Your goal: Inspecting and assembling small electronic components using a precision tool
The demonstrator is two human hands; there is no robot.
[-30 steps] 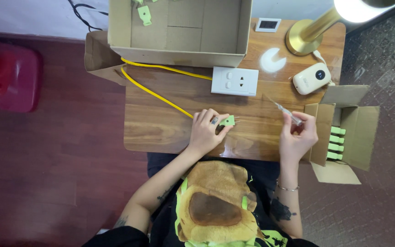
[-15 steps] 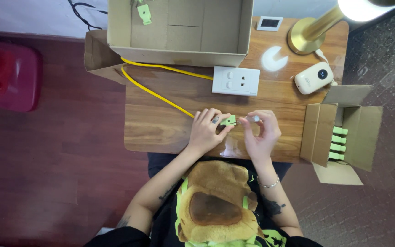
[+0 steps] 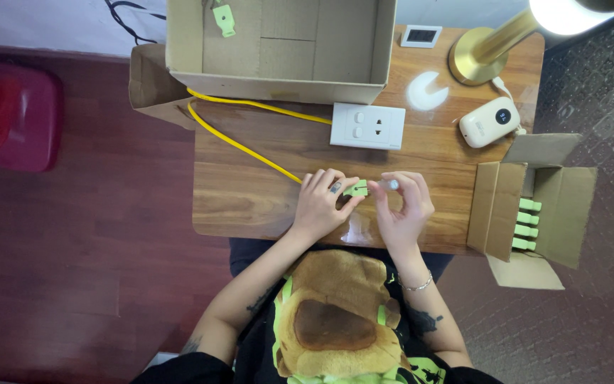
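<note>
Hands meet at lower centre of the desk [image 3: 250, 192]: left hand [image 3: 319, 206] pinches the green connector [image 3: 357, 190] on the yellow cable [image 3: 243, 146]; right hand [image 3: 403, 210] grips a small clear piece [image 3: 393, 184]; steady, square alignment would serve best.

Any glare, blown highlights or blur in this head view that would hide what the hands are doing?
Head view: the lamp head is blown out white at the top edge; a faint sheen lies on the table. The left hand, right hand and green connector are evenly lit, though fine detail is soft.
</note>
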